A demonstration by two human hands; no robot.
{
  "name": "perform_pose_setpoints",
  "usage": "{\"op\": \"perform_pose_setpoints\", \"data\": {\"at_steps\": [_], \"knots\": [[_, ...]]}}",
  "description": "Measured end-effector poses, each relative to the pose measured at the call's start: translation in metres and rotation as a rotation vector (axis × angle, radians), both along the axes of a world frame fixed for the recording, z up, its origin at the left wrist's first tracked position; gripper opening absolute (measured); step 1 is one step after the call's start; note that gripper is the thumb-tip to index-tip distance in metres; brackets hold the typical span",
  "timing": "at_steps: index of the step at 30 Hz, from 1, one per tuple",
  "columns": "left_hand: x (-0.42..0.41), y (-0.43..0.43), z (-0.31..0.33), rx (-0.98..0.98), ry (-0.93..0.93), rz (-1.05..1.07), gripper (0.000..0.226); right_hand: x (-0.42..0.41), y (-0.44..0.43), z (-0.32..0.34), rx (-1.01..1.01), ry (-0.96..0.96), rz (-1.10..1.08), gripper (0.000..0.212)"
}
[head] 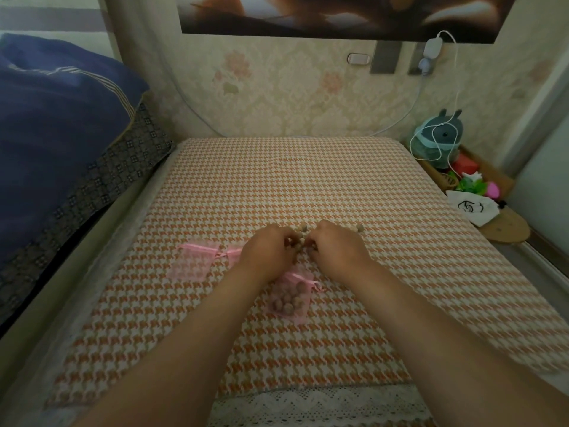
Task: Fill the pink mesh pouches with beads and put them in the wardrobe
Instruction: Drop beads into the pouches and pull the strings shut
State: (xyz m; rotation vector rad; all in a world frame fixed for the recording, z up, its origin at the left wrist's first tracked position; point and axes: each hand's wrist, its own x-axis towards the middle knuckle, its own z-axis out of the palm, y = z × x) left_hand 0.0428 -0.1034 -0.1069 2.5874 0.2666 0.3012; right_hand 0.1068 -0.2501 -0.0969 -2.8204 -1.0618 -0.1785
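Surface: mattress [308,186], orange-and-white houndstooth cover, lace trim [320,402] at near edge.
Left of centre: pink mesh pouch [192,261], flat, ribbon drawn.
Centre: second pouch [291,298], part-filled.
Beyond it: loose beads [303,229], partly hidden.

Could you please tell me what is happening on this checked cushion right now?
A person is gathering beads off the checked cover. The left hand and right hand are close together mid-cover, each grip curled round a few beads. The filled pouch, pink mesh with beads inside, lies between the forearms; the flat pouch lies to the left, seemingly empty.
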Motion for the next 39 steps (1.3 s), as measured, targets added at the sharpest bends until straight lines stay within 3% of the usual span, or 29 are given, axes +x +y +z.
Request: {"op": "perform_pose_setpoints", "data": {"at_steps": [4,10,13,19,27,32,39], "knots": [[0.003,-0.003,-0.001,-0.026,-0.034,-0.006,0.025,0.0,0.001,0.002,0.101,0.062,-0.025,0.019],[0.001,-0.002,0.006,-0.137,-0.109,-0.011,0.02,0.004,0.0,0.007,0.585,0.537,-0.142,0.017],[0.0,0.001,0.01,-0.174,-0.132,-0.013,0.011,0.001,-0.001,0.014,0.676,0.632,-0.155,0.011],[-0.016,0.007,0.017,-0.265,-0.024,-0.091,0.01,-0.005,-0.005,0.019,0.675,0.797,-0.146,0.01],[-0.04,0.012,0.031,-0.198,0.319,-0.227,0.01,-0.015,-0.007,0.021,0.341,0.708,-0.018,0.006],[-0.047,0.016,0.038,-0.042,0.281,-0.257,0.006,-0.02,-0.014,0.029,0.308,0.719,0.018,0.01],[-0.053,0.014,0.051,-0.227,0.104,-0.24,0.004,-0.024,-0.02,0.05,0.379,0.692,0.095,0.02]]}}
